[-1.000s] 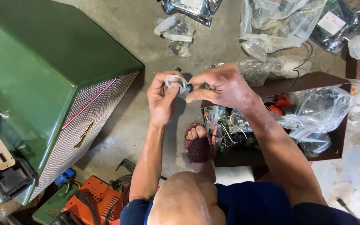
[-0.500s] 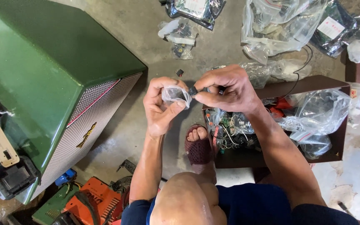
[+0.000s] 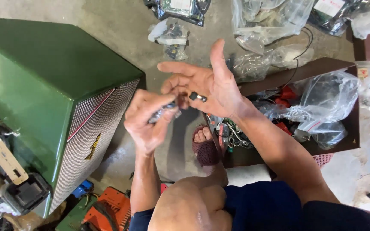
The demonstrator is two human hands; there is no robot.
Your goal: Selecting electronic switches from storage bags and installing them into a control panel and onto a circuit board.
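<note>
The right hand (image 3: 204,85) lies open, palm up, fingers spread and pointing toward ten o'clock, thumb raised toward twelve. A small dark cylindrical part (image 3: 198,97) with a silvery metal end rests loose on the palm near the base of the fingers; no finger closes on it. It is short, dark along most of its length and bright at the end nearer three o'clock.

At eight o'clock from that palm, the left hand (image 3: 145,122) is curled, its thumb and fingertips pinching a small crumpled clear plastic bag (image 3: 164,113). The bag is blurred, greyish and shiny, and its contents cannot be made out. It sits just beside the edge of the right palm.

Below the hands, at six o'clock, a foot in a maroon woven sandal (image 3: 205,147) rests on the concrete floor (image 3: 120,25). A green speaker cabinet (image 3: 52,90) with a metal mesh grille stands at nine o'clock. At three o'clock an open brown box (image 3: 335,107) holds wires and plastic bags, and more clear bags of parts (image 3: 270,19) lie at twelve to one o'clock.
</note>
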